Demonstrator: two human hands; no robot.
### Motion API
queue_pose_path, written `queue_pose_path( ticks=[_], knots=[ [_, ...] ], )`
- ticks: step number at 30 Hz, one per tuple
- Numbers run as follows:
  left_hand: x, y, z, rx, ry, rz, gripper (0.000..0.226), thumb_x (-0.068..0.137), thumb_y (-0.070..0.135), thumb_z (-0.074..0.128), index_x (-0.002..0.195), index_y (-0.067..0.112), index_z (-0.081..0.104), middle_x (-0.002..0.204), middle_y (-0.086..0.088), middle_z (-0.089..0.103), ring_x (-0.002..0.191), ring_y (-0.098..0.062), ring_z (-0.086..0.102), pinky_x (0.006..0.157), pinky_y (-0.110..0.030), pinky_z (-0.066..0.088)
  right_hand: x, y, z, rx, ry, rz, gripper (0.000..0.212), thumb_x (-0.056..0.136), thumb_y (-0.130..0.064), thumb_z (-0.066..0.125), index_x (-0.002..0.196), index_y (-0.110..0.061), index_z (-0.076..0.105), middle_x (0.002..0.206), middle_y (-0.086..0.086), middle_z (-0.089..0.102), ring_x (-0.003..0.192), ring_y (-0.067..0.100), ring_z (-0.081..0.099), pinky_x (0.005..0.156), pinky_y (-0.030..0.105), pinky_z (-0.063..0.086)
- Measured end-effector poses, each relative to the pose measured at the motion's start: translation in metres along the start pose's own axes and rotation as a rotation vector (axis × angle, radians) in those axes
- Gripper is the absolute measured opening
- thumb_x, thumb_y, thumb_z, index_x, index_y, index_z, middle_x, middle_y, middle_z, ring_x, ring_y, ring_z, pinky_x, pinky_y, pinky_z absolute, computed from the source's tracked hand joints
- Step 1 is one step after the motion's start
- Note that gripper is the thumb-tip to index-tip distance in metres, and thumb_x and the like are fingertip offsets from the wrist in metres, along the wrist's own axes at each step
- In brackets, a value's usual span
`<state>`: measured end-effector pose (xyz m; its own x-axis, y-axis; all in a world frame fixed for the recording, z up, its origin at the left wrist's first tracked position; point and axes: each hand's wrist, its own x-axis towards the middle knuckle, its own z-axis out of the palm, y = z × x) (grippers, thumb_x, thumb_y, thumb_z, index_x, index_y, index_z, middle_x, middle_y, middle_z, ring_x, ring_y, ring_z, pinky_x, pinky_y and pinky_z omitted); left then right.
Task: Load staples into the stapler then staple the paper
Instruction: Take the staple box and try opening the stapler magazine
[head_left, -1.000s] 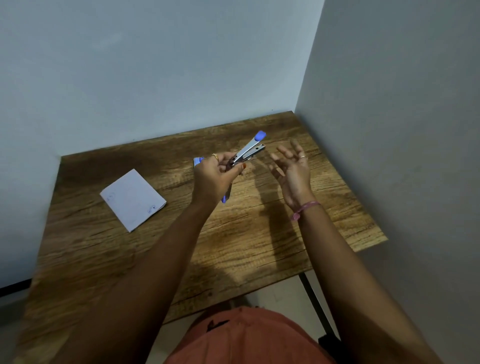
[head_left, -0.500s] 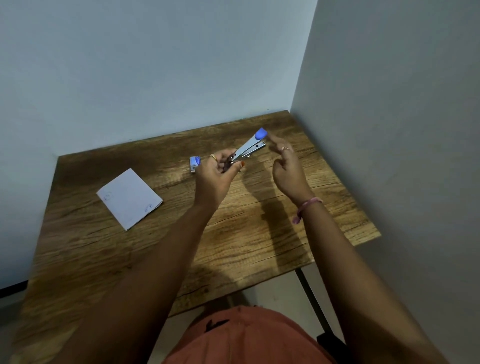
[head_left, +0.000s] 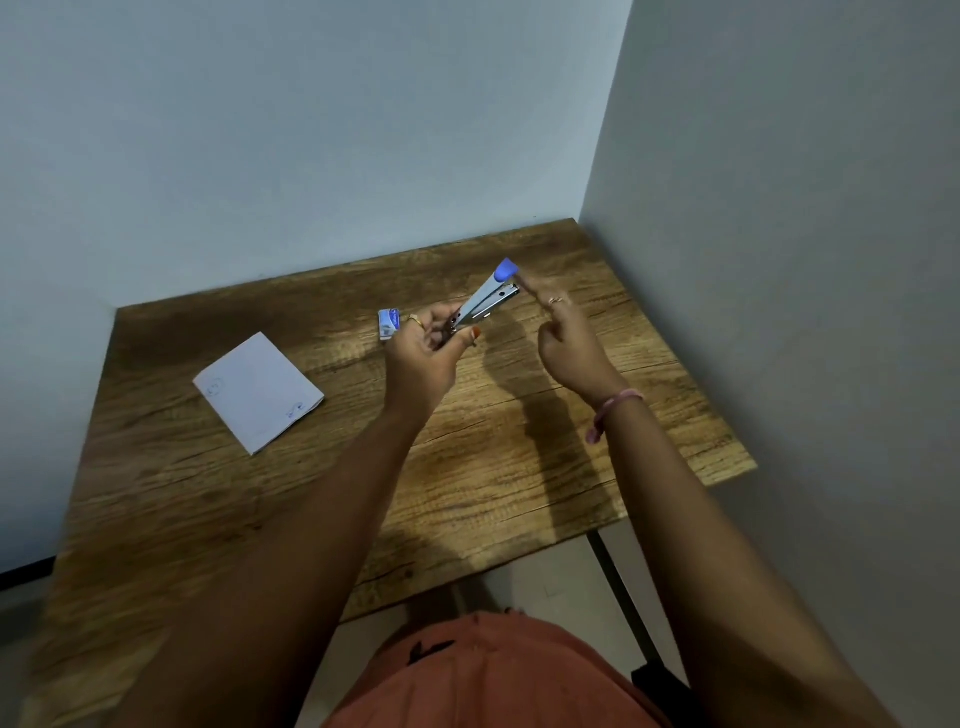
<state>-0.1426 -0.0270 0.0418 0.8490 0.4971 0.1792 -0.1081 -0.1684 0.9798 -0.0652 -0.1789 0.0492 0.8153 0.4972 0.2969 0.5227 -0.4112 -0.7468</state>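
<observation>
Left hand (head_left: 423, 358) is raised above the table (head_left: 493, 467), fingers and thumb curled around the rear end of the stapler (head_left: 485, 304); a ring is seen on one finger and orange polish on the thumbnail.

Paper (head_left: 258, 391): lies flat on the left part of the table, well apart from both hands. It is pale, rotated so one corner points toward the near edge, with small blue pen marks near two corners.

Staple box (head_left: 389, 323): small, blue and white, resting on the table just left of the left hand and partly hidden by its knuckles.

Stapler: held in the air, tilted up and to the right. The metal body is seen split slightly at the front, the upper arm ending in a blue cap (head_left: 505, 270). Whether staples are inside cannot be told.

Right hand (head_left: 569, 340): held to the right of the stapler, one finger extended to the front end just beneath the blue cap, the remaining fingers loosely bent; nothing is gripped. A ring is seen on one finger and a pink band (head_left: 613, 408) on the wrist.

Shadows of both hands are cast on the wood between the forearms.
</observation>
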Motion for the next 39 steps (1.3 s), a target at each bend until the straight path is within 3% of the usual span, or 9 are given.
queue_pose_path(
  ticks=[3, 6, 10, 15, 20, 25, 30, 34, 39],
  knots=[
    [0.002, -0.002, -0.002, -0.027, 0.005, -0.014, 0.028, 0.080, -0.003, 0.070, 0.101, 0.012, 0.062, 0.090, 0.002, 0.069, 0.076, 0.000, 0.067, 0.078, -0.018, 0.053, 0.004, -0.002, 0.001, 0.119, 0.201, 0.120, 0.082, 0.083, 0.018, 0.034, 0.150, -0.026, 0.017, 0.154, 0.004, 0.029, 0.132, 0.019, 0.040, 0.090, 0.016, 0.046],
    [0.002, -0.004, -0.003, -0.032, 0.001, -0.022, 0.029, 0.080, -0.004, 0.069, 0.102, 0.013, 0.061, 0.091, 0.005, 0.068, 0.079, 0.003, 0.067, 0.079, -0.017, 0.054, -0.001, 0.001, 0.003, 0.005, -0.074, -0.038, 0.081, 0.079, 0.021, 0.034, 0.148, -0.020, 0.028, 0.152, -0.002, 0.029, 0.137, 0.017, 0.035, 0.107, 0.024, 0.034],
    [0.005, -0.011, -0.007, -0.039, 0.025, -0.049, 0.032, 0.081, -0.004, 0.068, 0.111, 0.001, 0.059, 0.099, -0.005, 0.067, 0.083, 0.001, 0.067, 0.081, -0.019, 0.054, 0.005, -0.003, 0.002, 0.177, 0.268, 0.133, 0.082, 0.083, 0.019, 0.036, 0.151, -0.021, 0.013, 0.150, -0.001, 0.030, 0.125, 0.018, 0.048, 0.085, 0.021, 0.049],
    [0.008, -0.011, -0.006, -0.033, 0.027, -0.058, 0.034, 0.080, -0.006, 0.068, 0.112, -0.002, 0.058, 0.102, -0.007, 0.066, 0.085, 0.002, 0.065, 0.079, -0.014, 0.051, -0.001, -0.007, 0.008, -0.046, -0.127, -0.088, 0.088, 0.077, 0.019, 0.037, 0.152, -0.018, 0.011, 0.157, 0.007, 0.023, 0.140, 0.023, 0.031, 0.112, 0.035, 0.034],
    [0.010, -0.012, -0.011, -0.052, 0.030, -0.059, 0.033, 0.080, -0.005, 0.068, 0.111, 0.000, 0.059, 0.100, -0.002, 0.066, 0.085, 0.005, 0.065, 0.081, -0.015, 0.052, 0.010, -0.021, 0.001, 0.328, 0.366, 0.033, 0.087, 0.076, 0.018, 0.032, 0.152, -0.010, 0.001, 0.160, 0.008, 0.005, 0.130, -0.004, 0.037, 0.097, 0.040, 0.038],
    [0.014, -0.015, -0.016, -0.068, 0.012, -0.067, 0.032, 0.079, -0.005, 0.069, 0.109, 0.003, 0.060, 0.101, -0.004, 0.067, 0.091, -0.005, 0.065, 0.082, -0.015, 0.051, 0.003, -0.011, 0.003, -0.123, -0.192, -0.029, 0.086, 0.081, 0.017, 0.037, 0.151, -0.026, 0.013, 0.157, 0.007, 0.024, 0.127, 0.019, 0.048, 0.099, 0.033, 0.046],
    [0.017, -0.020, -0.023, -0.079, -0.004, -0.077, 0.031, 0.079, -0.006, 0.069, 0.106, 0.007, 0.060, 0.100, -0.002, 0.067, 0.087, 0.003, 0.066, 0.078, -0.013, 0.051, 0.014, -0.011, -0.003, 0.332, 0.287, 0.069, 0.085, 0.079, 0.018, 0.033, 0.152, -0.018, 0.009, 0.160, 0.006, 0.013, 0.143, 0.012, 0.026, 0.109, 0.029, 0.037],
    [0.023, -0.018, -0.022, -0.105, -0.036, -0.093, 0.032, 0.079, -0.004, 0.070, 0.108, 0.005, 0.060, 0.099, -0.001, 0.067, 0.087, 0.004, 0.065, 0.080, -0.013, 0.051, 0.004, -0.016, 0.012, -0.042, -0.193, -0.044, 0.090, 0.079, 0.017, 0.038, 0.152, -0.023, 0.005, 0.158, 0.012, 0.018, 0.143, 0.023, 0.023, 0.111, 0.030, 0.031],
    [0.028, -0.017, -0.029, -0.121, -0.069, -0.095, 0.030, 0.078, -0.003, 0.071, 0.104, 0.009, 0.062, 0.095, 0.005, 0.068, 0.086, 0.005, 0.066, 0.078, -0.014, 0.051, 0.018, -0.025, 0.007, 0.205, 0.057, 0.031, 0.089, 0.079, 0.018, 0.033, 0.152, -0.023, 0.003, 0.159, -0.005, 0.019, 0.137, 0.016, 0.034, 0.109, 0.044, 0.037]
  ],
)
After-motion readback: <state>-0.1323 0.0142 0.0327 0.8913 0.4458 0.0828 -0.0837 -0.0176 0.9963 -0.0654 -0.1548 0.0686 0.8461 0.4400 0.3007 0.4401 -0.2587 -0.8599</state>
